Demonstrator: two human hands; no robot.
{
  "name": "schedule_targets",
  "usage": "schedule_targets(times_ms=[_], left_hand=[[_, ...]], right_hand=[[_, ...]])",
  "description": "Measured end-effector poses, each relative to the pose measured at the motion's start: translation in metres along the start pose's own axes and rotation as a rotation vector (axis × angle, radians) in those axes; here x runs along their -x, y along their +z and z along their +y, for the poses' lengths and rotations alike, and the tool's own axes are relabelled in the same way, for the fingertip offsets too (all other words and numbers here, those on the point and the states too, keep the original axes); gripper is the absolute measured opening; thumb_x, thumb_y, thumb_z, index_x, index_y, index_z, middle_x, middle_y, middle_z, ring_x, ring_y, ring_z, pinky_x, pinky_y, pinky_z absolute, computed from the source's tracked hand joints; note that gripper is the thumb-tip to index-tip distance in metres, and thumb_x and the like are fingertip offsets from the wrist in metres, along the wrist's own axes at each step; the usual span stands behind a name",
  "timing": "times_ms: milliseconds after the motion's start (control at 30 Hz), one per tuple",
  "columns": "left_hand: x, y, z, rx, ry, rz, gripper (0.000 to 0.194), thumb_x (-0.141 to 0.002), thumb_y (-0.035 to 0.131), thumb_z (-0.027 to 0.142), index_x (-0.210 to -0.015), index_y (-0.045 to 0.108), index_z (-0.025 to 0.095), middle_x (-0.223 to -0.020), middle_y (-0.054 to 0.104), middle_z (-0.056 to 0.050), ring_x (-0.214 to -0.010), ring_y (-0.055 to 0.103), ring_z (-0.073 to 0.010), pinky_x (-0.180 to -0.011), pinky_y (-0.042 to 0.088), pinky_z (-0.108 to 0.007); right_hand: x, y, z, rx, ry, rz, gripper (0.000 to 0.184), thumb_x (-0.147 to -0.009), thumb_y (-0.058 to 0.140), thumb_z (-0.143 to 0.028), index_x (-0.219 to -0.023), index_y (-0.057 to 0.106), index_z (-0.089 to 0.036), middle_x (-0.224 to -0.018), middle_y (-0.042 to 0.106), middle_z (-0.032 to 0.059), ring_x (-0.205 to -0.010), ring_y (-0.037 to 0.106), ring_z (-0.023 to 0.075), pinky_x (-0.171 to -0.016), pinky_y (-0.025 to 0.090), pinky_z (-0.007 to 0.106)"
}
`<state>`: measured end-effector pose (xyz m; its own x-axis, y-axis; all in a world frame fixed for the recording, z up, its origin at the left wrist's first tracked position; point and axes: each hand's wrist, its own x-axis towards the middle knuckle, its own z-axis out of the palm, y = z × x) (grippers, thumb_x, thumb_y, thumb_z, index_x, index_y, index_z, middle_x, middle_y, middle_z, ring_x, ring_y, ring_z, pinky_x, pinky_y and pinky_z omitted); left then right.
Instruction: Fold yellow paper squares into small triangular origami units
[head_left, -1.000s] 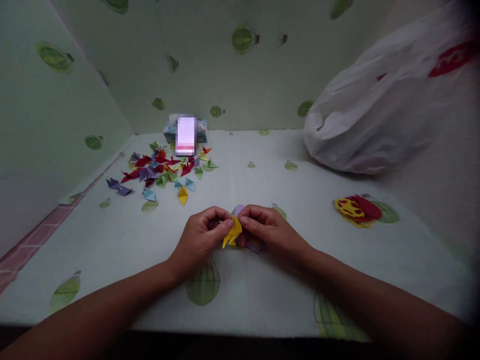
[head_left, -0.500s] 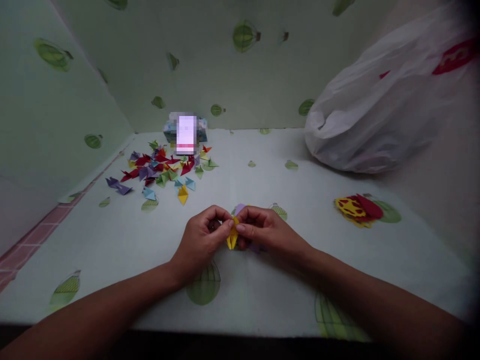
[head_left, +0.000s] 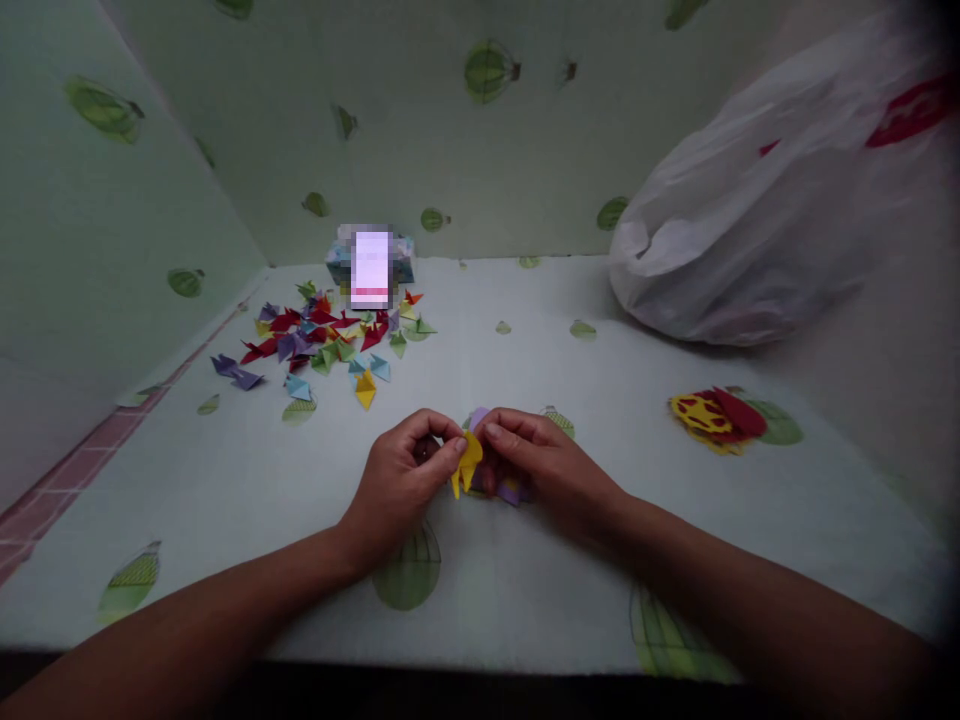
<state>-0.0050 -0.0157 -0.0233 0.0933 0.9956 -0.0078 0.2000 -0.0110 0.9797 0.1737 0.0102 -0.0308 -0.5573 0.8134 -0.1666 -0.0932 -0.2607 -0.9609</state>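
A small piece of folded yellow paper [head_left: 468, 466] is pinched between the thumb and forefinger of my left hand [head_left: 409, 465]. Two narrow points of the paper hang downward, and its upper part bulges to the right. Close beside its right edge is my right hand [head_left: 544, 455], thumb and forefinger drawn together and the other fingers curled below. Whether they hold anything is hidden. Purple paper [head_left: 511, 492] shows beneath and behind the right hand's fingers, on the table.
Several folded paper cranes [head_left: 322, 335] in many colours lie at the back left, before a tissue box [head_left: 405, 262] and a blurred bright screen [head_left: 371, 268]. Red and yellow cut-outs [head_left: 716, 415] lie at right. A white plastic bag [head_left: 720, 240] bulges at the back right.
My right thumb and forefinger have come off the yellow paper and shifted slightly up and right. The paper has turned and its top has spread in my left hand.
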Motion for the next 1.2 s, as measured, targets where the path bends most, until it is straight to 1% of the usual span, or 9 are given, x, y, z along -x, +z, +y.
schedule_targets(times_ms=[133,267,400,567,800,900,1100,1200], left_hand=[[0.0009,0.0011,0.0003,0.018,0.005,-0.009,0.014,-0.084,0.065,0.030,-0.082,0.061,0.016,-0.072,0.058,0.001,-0.063,0.052,-0.0110,-0.058,0.043,-0.023],[0.0012,0.0017,0.0007,0.043,0.003,-0.014,0.014,-0.084,0.065,0.029,-0.083,0.061,0.016,-0.073,0.059,0.001,-0.065,0.054,-0.0112,-0.060,0.044,-0.023],[0.0017,0.0012,0.0014,0.018,0.006,-0.002,0.014,-0.084,0.065,0.031,-0.083,0.061,0.017,-0.075,0.060,0.000,-0.065,0.055,-0.0120,-0.060,0.045,-0.024],[0.0019,0.0016,0.0033,-0.034,0.019,0.013,0.014,-0.083,0.064,0.030,-0.079,0.061,0.017,-0.072,0.059,0.000,-0.063,0.053,-0.0117,-0.058,0.043,-0.023],[0.0025,0.0016,0.0041,-0.049,0.025,0.008,0.014,-0.082,0.064,0.030,-0.078,0.061,0.017,-0.070,0.060,0.000,-0.061,0.053,-0.0114,-0.055,0.043,-0.023],[0.0027,0.0013,0.0045,-0.044,0.016,0.001,0.014,-0.081,0.065,0.029,-0.077,0.061,0.016,-0.070,0.060,0.000,-0.061,0.052,-0.0116,-0.056,0.043,-0.023],[0.0033,0.0000,0.0059,0.029,-0.005,-0.034,0.014,-0.080,0.067,0.030,-0.079,0.064,0.016,-0.073,0.062,-0.001,-0.067,0.057,-0.0135,-0.061,0.046,-0.024],[0.0032,-0.0005,0.0051,0.053,-0.012,-0.052,0.014,-0.081,0.068,0.030,-0.080,0.065,0.016,-0.074,0.063,-0.001,-0.068,0.057,-0.0133,-0.062,0.047,-0.023]], right_hand=[[-0.0004,0.0001,0.0009,-0.009,0.018,-0.015,0.026,-0.091,0.059,-0.041,-0.083,0.058,-0.016,-0.063,0.060,-0.0009,-0.051,0.050,0.0073,-0.045,0.031,0.018],[-0.0007,0.0002,0.0011,-0.050,0.023,-0.031,0.026,-0.091,0.059,-0.041,-0.083,0.058,-0.016,-0.063,0.061,-0.0004,-0.051,0.051,0.0077,-0.045,0.030,0.019],[-0.0007,-0.0001,0.0009,-0.013,0.022,-0.042,0.026,-0.090,0.061,-0.042,-0.084,0.058,-0.016,-0.063,0.060,-0.0010,-0.051,0.049,0.0074,-0.044,0.030,0.019],[-0.0006,-0.0014,0.0021,0.018,0.003,-0.045,0.025,-0.089,0.062,-0.041,-0.083,0.058,-0.017,-0.063,0.061,-0.0011,-0.049,0.046,0.0063,-0.043,0.029,0.018],[-0.0003,0.0000,0.0000,0.046,0.009,-0.022,0.026,-0.086,0.066,-0.041,-0.084,0.058,-0.017,-0.061,0.059,-0.0022,-0.051,0.050,0.0077,-0.044,0.031,0.018],[-0.0001,0.0021,-0.0023,0.051,-0.007,-0.021,0.027,-0.083,0.069,-0.040,-0.083,0.057,-0.017,-0.062,0.058,-0.0025,-0.054,0.052,0.0088,-0.046,0.033,0.019],[0.0011,0.0040,-0.0037,0.072,-0.071,-0.032,0.030,-0.080,0.071,-0.044,-0.079,0.056,-0.017,-0.063,0.054,-0.0029,-0.056,0.049,0.0095,-0.050,0.035,0.022],[0.0017,0.0036,-0.0022,0.087,-0.102,-0.014,0.025,-0.081,0.069,-0.039,-0.078,0.057,-0.018,-0.064,0.053,-0.0030,-0.056,0.047,0.0094,-0.049,0.035,0.022]])
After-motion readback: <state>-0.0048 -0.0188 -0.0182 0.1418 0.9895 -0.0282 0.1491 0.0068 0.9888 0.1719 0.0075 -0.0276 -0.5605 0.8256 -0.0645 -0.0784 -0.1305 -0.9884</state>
